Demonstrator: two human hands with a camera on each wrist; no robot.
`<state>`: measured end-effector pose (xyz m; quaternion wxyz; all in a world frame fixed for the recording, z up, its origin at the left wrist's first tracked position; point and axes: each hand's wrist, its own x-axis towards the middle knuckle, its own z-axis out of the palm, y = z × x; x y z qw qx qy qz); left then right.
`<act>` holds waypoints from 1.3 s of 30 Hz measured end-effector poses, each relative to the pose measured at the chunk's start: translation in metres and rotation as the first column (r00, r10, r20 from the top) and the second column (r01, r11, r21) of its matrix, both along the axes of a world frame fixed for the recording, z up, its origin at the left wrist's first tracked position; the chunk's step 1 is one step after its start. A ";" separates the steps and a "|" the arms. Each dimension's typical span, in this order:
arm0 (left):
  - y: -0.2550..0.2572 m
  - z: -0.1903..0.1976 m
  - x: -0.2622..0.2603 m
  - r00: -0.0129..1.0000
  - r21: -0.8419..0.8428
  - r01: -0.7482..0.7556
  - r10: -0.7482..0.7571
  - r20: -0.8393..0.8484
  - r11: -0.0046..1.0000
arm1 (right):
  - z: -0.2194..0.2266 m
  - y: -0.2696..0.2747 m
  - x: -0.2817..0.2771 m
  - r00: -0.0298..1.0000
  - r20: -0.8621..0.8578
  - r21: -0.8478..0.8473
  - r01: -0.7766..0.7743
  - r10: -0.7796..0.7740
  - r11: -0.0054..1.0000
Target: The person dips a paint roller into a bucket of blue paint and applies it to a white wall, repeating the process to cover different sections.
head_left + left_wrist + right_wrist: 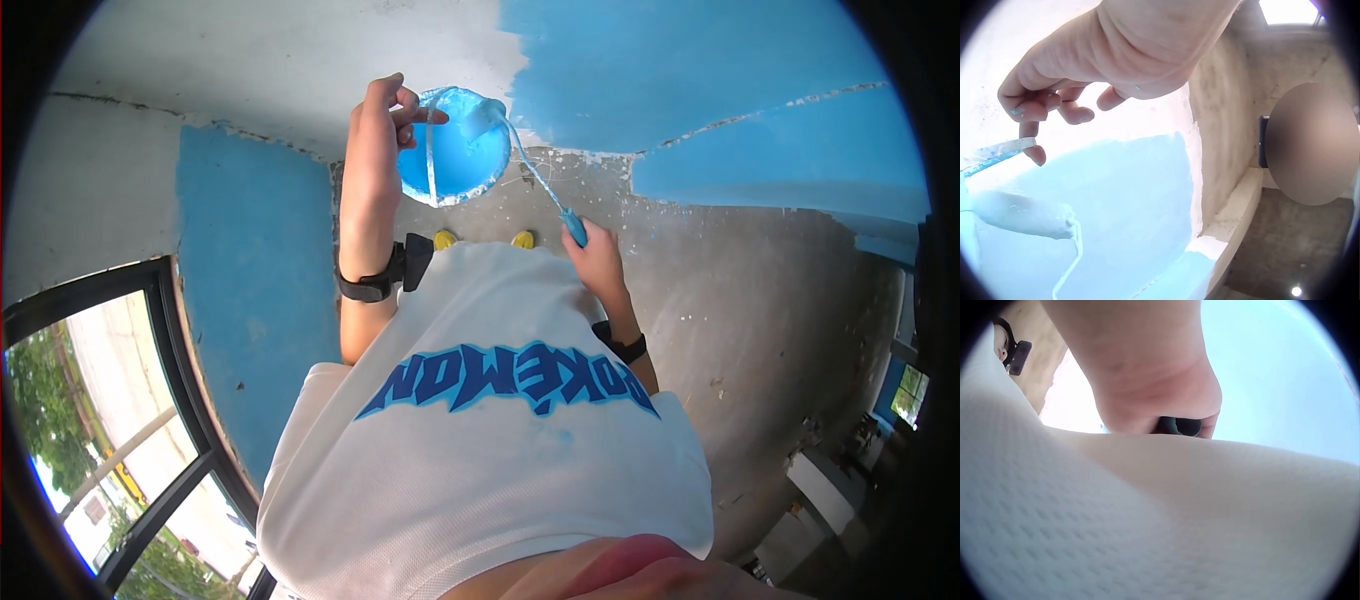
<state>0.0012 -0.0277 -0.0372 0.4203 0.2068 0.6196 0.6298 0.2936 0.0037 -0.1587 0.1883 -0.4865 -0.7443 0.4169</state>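
A bucket (468,194) of bright blue paint stands by the wall in the head view, its rim crusted with paint. Across its mouth runs a paint-smeared white handle (432,168). My left hand (384,120) hooks a finger round this handle; the left wrist view shows the fingertip below the handle (999,149), the other fingers loosely bent. With my right hand (600,258) I grip the blue grip of a paint roller (573,226). Its wire runs up to the paint-coated roller head (1029,214), which lies at the bucket's right rim. In the right wrist view, my shirt partly hides the right hand (1160,394).
Blue paint covers part of the wall (700,70) ahead; the left part is bare white. A black-framed window (165,330) is at the left. The grey floor (740,290) is paint-spotted, and my yellow shoes (445,239) stand close behind the bucket.
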 end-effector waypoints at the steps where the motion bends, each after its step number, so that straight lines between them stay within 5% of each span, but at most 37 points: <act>1: 0.000 -0.001 -0.001 1.000 0.007 0.003 -0.003 -0.007 1.000 | -0.003 0.001 0.003 0.998 0.060 0.065 -0.032 0.028 0.997; 32: 0.000 -0.005 -0.006 0.999 0.022 -0.038 0.038 0.001 0.999 | 0.001 -0.003 -0.009 0.999 -0.051 -0.029 0.004 -0.006 1.000; 35: -0.001 -0.006 -0.007 1.000 0.029 -0.028 0.028 -0.002 0.999 | -0.015 0.000 -0.002 0.993 0.106 0.084 -0.061 0.052 0.995; 39: -0.001 -0.002 -0.006 0.999 0.037 -0.048 0.048 0.020 0.998 | 0.001 -0.003 -0.005 1.000 -0.008 0.052 -0.019 0.019 0.998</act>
